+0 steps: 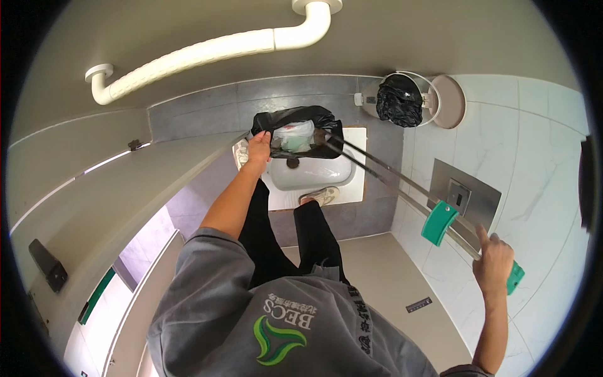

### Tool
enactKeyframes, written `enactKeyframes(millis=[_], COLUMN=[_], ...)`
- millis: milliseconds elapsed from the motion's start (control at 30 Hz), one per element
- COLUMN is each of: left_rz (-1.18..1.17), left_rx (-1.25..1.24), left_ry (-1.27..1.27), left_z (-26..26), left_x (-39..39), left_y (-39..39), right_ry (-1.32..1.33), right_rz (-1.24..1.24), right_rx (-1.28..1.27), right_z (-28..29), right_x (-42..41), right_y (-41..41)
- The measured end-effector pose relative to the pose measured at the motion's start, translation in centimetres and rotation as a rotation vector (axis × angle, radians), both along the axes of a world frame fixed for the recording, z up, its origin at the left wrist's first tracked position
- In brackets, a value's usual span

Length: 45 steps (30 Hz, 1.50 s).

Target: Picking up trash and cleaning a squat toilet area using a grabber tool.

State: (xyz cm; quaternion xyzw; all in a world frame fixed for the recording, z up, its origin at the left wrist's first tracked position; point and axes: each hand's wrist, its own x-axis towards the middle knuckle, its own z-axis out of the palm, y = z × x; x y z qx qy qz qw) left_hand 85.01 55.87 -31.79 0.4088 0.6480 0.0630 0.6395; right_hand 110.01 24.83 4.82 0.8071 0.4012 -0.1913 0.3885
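My left hand (pixel 260 147) grips the rim of a black plastic bag (pixel 297 114) that is held open above a squat toilet (pixel 315 174). Inside the bag lie crumpled white and pale green waste (pixel 296 135). At the right, my right hand (pixel 493 261) is closed around the upper end of long metal litter tongs (pixel 400 188) with green plastic fittings, its index finger stretched along a shaft. The tongs slant down to the left, and their tips reach into the right side of the bag; whether they pinch something there cannot be told.
A wall-mounted bin lined with a black bag (pixel 399 101) has its round lid (pixel 447 102) against the tiles. A white grab bar (pixel 202 49) runs along the wall. The cubicle door (pixel 155 188) stands at the left, a steel flush plate (pixel 464 194) on the right wall.
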Motion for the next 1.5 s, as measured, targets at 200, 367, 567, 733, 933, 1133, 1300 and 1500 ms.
enactKeyframes(millis=[200,367,567,733,933,1133,1300,1500], left_rz=[-0.129,-0.079,-0.067,-0.06,-0.071,-0.089,-0.037,-0.039], left_rx=[0.007,0.01,-0.012,0.029,0.052,0.071,0.053,0.074], left_ry=[0.122,0.116,0.039,0.018,0.085,0.052,0.003,0.009], left_z=[-1.1,-1.8,-1.9,-1.7,-1.3,-0.4,-1.2,-1.3], left_x=[-1.5,-2.3,-1.6,0.1,1.5,2.3,1.2,1.6], left_y=[-0.8,-0.5,0.1,0.2,0.0,-0.6,-0.6,-0.6], right_ry=[0.336,0.281,0.154,0.163,-0.032,0.264,0.221,0.035], right_rz=[-1.065,-1.012,-0.724,-0.602,-0.631,-0.431,-0.308,-0.329], right_rx=[0.413,0.409,0.29,0.236,0.285,0.234,0.109,0.185], right_z=[-3.1,-1.7,3.1,6.5,8.3,6.7,3.1,5.1], right_x=[-2.9,-4.2,-3.8,-4.0,-5.4,-4.9,-3.9,-3.5], right_y=[-8.5,-8.7,-7.3,-6.7,-7.1,-3.8,-2.7,-5.1])
